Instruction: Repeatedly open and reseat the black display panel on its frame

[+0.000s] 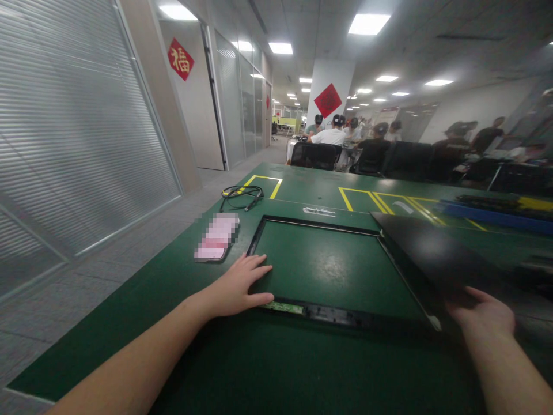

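A thin black rectangular frame lies flat on the green table, with a strip of green circuit board along its near edge. My left hand rests flat and open on the frame's near left corner. My right hand grips the near edge of a dark flat panel, which is tilted up at the frame's right side. Its thumb lies on top of the panel; the fingers are hidden underneath.
A phone lies left of the frame. A coiled black cable sits farther back beside yellow floor-style markings. A blue tray stands at the far right. Several people sit at desks behind black chairs.
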`<state>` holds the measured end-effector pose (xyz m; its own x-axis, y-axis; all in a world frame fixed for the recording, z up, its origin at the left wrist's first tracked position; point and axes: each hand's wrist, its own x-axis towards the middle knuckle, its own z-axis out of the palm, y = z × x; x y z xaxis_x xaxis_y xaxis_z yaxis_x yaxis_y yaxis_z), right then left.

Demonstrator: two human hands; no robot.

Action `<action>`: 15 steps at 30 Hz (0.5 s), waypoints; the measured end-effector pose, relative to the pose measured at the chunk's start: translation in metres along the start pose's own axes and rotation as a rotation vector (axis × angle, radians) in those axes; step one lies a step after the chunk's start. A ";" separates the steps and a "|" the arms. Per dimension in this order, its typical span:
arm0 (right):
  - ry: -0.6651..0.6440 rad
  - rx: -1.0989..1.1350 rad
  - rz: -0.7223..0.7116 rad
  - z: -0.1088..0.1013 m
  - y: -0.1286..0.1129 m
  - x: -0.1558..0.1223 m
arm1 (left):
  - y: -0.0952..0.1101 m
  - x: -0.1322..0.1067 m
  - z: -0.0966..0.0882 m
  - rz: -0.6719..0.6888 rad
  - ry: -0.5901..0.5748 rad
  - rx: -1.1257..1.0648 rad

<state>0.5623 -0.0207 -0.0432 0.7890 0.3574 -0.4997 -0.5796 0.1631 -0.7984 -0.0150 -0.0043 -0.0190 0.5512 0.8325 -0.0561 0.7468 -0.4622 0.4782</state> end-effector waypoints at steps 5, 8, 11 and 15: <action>-0.015 0.063 -0.013 0.002 0.002 -0.004 | -0.013 0.004 0.008 0.016 0.015 0.014; -0.031 0.101 -0.029 0.005 0.001 -0.007 | -0.018 0.004 0.010 0.013 0.015 0.012; -0.054 0.142 -0.064 0.010 -0.003 -0.008 | -0.020 0.004 0.009 0.008 0.053 -0.001; -0.107 0.191 -0.138 0.014 -0.009 -0.017 | -0.018 0.003 0.006 -0.001 0.130 -0.045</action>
<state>0.5518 -0.0155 -0.0228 0.8431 0.4132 -0.3441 -0.5041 0.3845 -0.7733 -0.0248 0.0045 -0.0332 0.4950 0.8671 0.0562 0.7281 -0.4493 0.5176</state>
